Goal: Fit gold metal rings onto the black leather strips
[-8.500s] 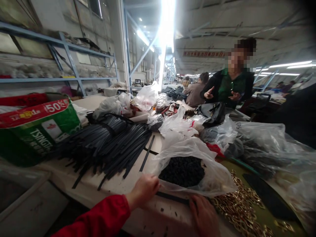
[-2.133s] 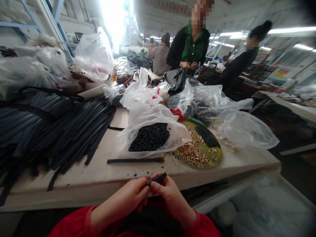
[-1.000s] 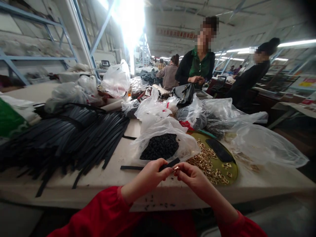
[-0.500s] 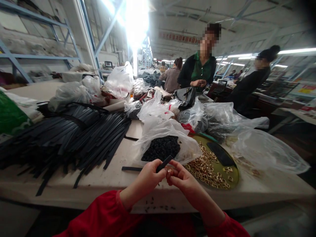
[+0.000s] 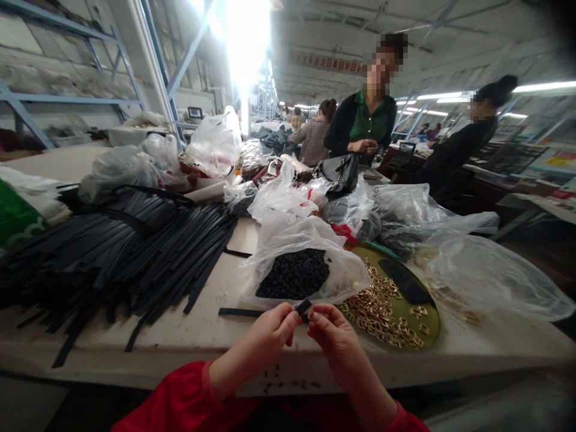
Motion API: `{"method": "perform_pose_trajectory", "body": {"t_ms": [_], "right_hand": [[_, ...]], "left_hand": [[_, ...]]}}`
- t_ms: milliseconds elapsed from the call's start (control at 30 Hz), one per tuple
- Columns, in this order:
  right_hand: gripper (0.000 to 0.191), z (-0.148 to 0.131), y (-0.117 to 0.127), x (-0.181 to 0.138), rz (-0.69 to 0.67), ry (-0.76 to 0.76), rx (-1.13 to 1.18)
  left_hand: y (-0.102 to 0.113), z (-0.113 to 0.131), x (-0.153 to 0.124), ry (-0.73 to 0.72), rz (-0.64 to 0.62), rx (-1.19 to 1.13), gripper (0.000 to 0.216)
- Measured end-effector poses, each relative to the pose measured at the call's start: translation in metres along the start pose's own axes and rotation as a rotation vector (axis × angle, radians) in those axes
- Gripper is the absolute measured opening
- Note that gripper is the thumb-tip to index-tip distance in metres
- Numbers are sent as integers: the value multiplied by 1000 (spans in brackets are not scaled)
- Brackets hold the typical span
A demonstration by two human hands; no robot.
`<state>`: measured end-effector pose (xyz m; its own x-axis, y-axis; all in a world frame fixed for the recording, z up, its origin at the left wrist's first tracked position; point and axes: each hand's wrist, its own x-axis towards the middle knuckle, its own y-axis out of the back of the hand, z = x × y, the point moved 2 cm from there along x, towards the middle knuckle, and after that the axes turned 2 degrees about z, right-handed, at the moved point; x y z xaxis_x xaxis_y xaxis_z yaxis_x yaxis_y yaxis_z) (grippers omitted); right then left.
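A black strap runs across the table's front into my left hand, whose thumb and fingers pinch it near its end. The short end of the strap sticks up past the thumb. Close against that end, my right hand is closed in a pinch on a small gold buckle, mostly covered by the fingertips. Just behind my hands lies an open clear plastic bag with many small black pieces in it. To the right, gold buckles are spread on a round yellow-green tray.
A large pile of black straps covers the table's left side. A dark flat object rests in the tray. Plastic bags and a black handbag crowd the back and right. A person in green stands across the table.
The strap's end has tipped lower between my hands. My right fingers have shifted up beside it, and the gold glint seen there before is now mostly covered.
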<state>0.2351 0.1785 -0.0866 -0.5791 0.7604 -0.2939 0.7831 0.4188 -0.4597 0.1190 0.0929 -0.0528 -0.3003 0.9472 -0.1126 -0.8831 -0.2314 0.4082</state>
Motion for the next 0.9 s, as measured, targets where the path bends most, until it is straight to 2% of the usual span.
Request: {"method": "perform_pose_trajectory", "body": {"t_ms": [67,167,333,600,767,900], "right_hand": [[28,3,-2,-2,42,-134,212],[33,6,-7,-8,41,-242,347],[29,12,-7,-17,49,-243,298],[20,20,-3,-28,21,-185,215],[26,22,0,-30,20,-311,297],[31,27,0,-29,40,-308,320]], "left_hand": [[0,-2,-5,-6,13,71,32],[-2,-5,-11,-65,-4,164,29],[-3,-9,-18,-154,2,277,26],[-2,-9,-25,-167,-3,387,27],[-2,-6,-30,-192,-23,439,27],[-1,-11,-33,-186,-41,469,27]]}}
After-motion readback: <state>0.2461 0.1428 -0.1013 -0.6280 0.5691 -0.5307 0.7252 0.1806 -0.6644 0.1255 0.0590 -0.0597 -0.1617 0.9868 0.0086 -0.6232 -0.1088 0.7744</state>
